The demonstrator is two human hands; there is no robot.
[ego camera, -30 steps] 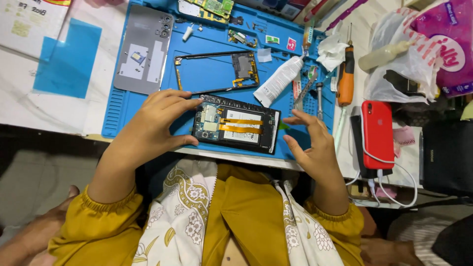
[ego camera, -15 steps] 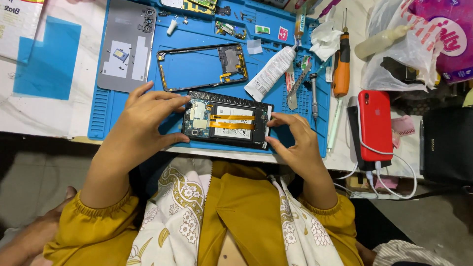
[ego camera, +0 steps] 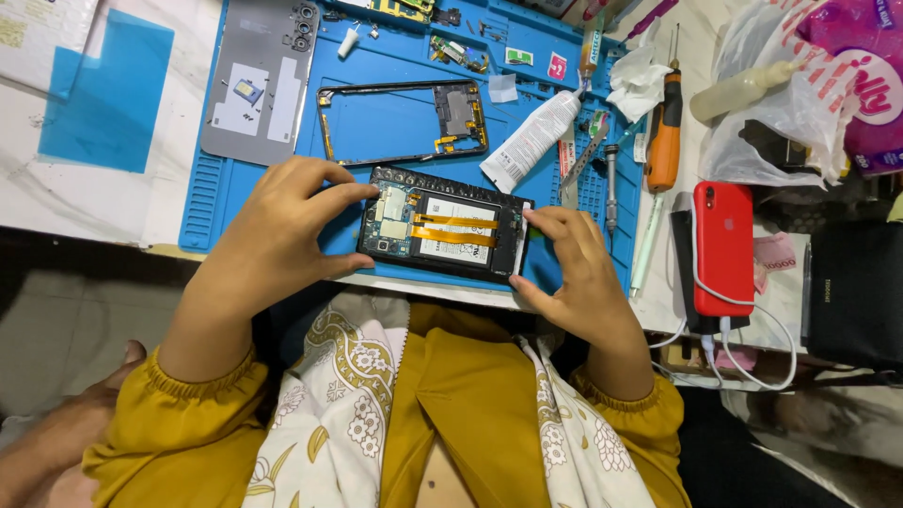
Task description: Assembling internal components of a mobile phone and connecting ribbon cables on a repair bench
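On the blue mat [ego camera: 235,202], both hands, left [ego camera: 282,226] and right [ego camera: 574,268], grasp the opened phone [ego camera: 442,235], its back cover [ego camera: 259,80] and frame [ego camera: 400,122] already off, reassembly not begun.

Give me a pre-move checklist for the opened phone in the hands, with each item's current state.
1. Both hands on the phone: ok. Left hand grips one end of the opened phone, right hand the other.
2. Phone supported: ok, it rests on the blue mat at the near edge.
3. Orange flex cable uncovered: ok, no finger on it.
4. Cable connectors seated: cannot tell.
5. Loose frame apart from the phone: ok.
6. White tube away from the phone: not ok, its end lies close beside the far edge.
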